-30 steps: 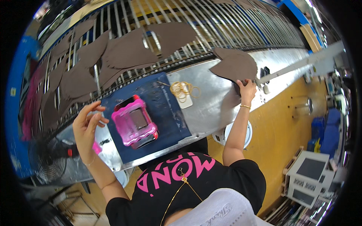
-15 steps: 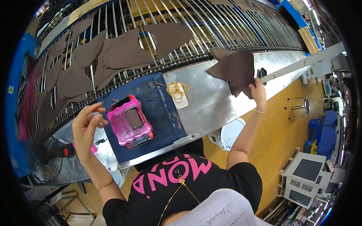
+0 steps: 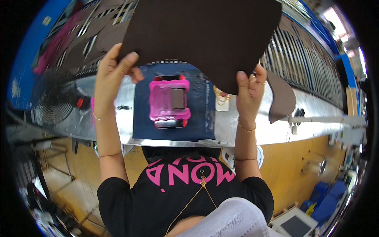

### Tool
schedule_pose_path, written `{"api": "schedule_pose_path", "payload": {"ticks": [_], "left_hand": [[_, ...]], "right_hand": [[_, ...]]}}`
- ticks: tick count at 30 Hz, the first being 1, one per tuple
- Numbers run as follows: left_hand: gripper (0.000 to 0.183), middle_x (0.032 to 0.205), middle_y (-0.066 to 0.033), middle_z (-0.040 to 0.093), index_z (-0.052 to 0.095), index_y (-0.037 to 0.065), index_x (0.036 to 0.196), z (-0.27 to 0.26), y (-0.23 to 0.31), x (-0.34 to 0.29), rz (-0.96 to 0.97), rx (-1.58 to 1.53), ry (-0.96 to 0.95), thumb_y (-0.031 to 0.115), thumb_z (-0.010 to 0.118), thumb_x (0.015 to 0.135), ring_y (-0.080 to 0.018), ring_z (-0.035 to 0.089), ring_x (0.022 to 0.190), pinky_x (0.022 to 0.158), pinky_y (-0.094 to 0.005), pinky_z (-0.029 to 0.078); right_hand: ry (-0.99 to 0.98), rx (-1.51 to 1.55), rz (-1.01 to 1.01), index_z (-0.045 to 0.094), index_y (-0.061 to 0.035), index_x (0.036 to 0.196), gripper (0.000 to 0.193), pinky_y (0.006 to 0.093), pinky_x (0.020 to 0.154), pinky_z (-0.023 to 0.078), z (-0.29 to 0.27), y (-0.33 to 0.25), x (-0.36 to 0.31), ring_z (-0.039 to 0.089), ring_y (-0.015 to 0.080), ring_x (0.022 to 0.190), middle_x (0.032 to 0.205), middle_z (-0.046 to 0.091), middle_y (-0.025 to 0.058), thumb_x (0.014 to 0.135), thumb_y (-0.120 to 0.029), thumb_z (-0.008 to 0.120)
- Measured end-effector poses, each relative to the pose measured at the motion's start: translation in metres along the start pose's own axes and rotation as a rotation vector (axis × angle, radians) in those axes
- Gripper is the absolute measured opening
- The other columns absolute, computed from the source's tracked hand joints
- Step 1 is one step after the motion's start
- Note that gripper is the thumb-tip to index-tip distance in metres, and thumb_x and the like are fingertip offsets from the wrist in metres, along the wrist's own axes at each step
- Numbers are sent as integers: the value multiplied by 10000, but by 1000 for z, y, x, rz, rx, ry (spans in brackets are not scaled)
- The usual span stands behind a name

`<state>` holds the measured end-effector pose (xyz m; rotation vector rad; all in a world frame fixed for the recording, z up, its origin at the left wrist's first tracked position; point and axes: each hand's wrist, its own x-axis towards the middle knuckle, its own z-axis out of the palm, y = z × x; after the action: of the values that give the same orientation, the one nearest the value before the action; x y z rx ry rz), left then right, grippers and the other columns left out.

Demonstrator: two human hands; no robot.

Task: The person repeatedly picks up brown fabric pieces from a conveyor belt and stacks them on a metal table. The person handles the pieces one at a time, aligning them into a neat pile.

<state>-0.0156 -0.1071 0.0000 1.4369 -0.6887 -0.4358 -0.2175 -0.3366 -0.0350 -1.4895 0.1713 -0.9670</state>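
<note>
A large dark brown flat cut piece (image 3: 197,35) with a curved lower edge is raised between my hands, over the far side of the table. My left hand (image 3: 112,75) pinches its left lower corner, thumb on the near face. At its lower right edge, my right hand (image 3: 250,89) grips it between thumb and fingers. Below and nearer lies a pink tray-like holder (image 3: 160,100) with wavy edges and a small brown block (image 3: 178,98) in it. The holder rests over a red and black object (image 3: 170,123) on a dark blue mat (image 3: 144,130).
Another brown piece (image 3: 282,98) lies on the metal table to the right. Yellow bands (image 3: 218,94) and a white flat item (image 3: 222,105) sit beside the mat. A fan (image 3: 55,94) stands at left. Beyond the table runs a rod rack (image 3: 306,55) with brown pieces on the left.
My right hand has brought the brown piece from the right of the table to the middle and lifted it. My left hand, free before, has closed on its left corner. The view has turned.
</note>
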Motion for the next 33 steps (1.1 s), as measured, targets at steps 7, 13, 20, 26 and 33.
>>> {"api": "schedule_pose_path", "payload": {"ticks": [7,13,20,26,33], "left_hand": [[190,706,-32,616,631,-14,1012,-81,30,-63,64,286,362,145,629,907,-88,589,570,501,-202,444],[115,702,-20,603,637,-25,962,-87,14,-90,48,377,405,57,641,880,-70,558,544,490,-202,422],[59,677,-46,533,639,-29,884,-44,-16,-70,-175,556,20,15,629,845,-105,544,507,471,-227,413],[123,763,-68,517,658,-4,868,18,-27,-33,352,814,-259,47,697,764,-173,579,619,534,-287,463],[88,883,-64,524,674,96,793,85,-32,-7,428,1010,-534,184,681,794,-257,615,656,558,-361,499]], "right_hand": [[-485,-265,82,580,0,1076,261,294,684,512,61,27,-3,685,252,778,888,693,154,839,-57,671],[-576,-479,-105,689,-57,937,168,340,692,499,56,35,-7,616,292,701,761,649,129,770,-60,702],[-489,-671,-45,706,-64,891,127,335,709,495,-27,54,-30,612,252,757,750,642,80,781,-7,676],[-266,-702,105,709,-20,911,144,270,743,479,-104,50,-62,634,175,811,928,696,94,772,18,705],[181,-443,193,644,-3,934,62,194,687,398,-185,12,-54,477,49,738,771,564,-30,879,-30,638]]}}
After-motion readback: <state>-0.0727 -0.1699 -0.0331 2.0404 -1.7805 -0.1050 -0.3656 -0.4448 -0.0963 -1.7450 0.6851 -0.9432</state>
